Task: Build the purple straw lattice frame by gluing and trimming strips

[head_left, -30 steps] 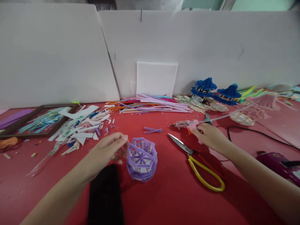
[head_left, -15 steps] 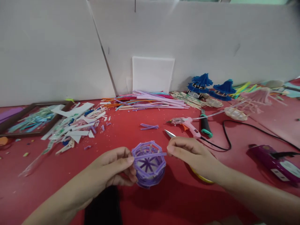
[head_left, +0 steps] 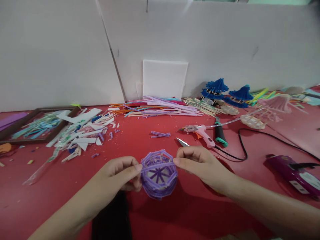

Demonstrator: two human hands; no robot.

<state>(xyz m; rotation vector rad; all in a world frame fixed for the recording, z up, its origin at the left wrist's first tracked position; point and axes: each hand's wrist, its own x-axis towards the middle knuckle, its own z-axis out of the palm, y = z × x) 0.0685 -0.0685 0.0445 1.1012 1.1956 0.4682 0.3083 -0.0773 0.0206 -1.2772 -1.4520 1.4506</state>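
Matt strip point(head_left: 158, 166), shiny metal blade point(head_left: 182, 142)

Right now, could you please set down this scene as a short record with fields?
Left hand: pinching one end of a purple strip
Right hand: closed at the strip's other end
Purple basket: upright, strip crossing its open top in view
Glue gun: on the red table, beyond the right hand
Scissors: partly hidden by the right hand
Strip bundle: multicoloured, before the white sheet

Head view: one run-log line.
left hand: pinching purple strip, left end; right hand: pinching right end; strip: over purple basket; glue gun: on red table
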